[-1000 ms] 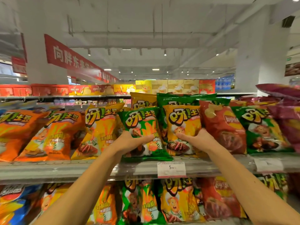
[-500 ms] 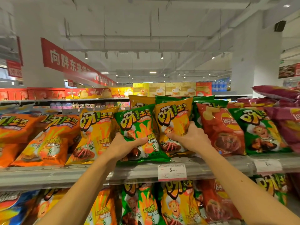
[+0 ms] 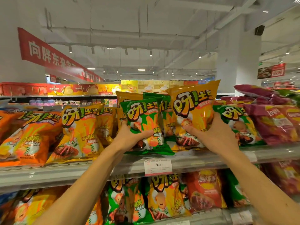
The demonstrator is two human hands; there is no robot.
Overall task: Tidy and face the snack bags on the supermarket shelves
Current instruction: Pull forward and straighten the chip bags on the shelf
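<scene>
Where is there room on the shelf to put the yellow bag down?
The yellow bag in the right hand could go in the slot under it, between the green bag in the left hand and another green bag. Elsewhere bags crowd the shelf.

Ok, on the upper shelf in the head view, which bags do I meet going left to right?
Orange bag → yellow bag → green bag held by left hand → lifted yellow bag in right hand → second green bag → purple bag.

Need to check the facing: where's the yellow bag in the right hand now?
Head view, right of centre: the right hand holds the yellow bag upright above the top shelf, beside the green bag gripped by the left hand.
</scene>
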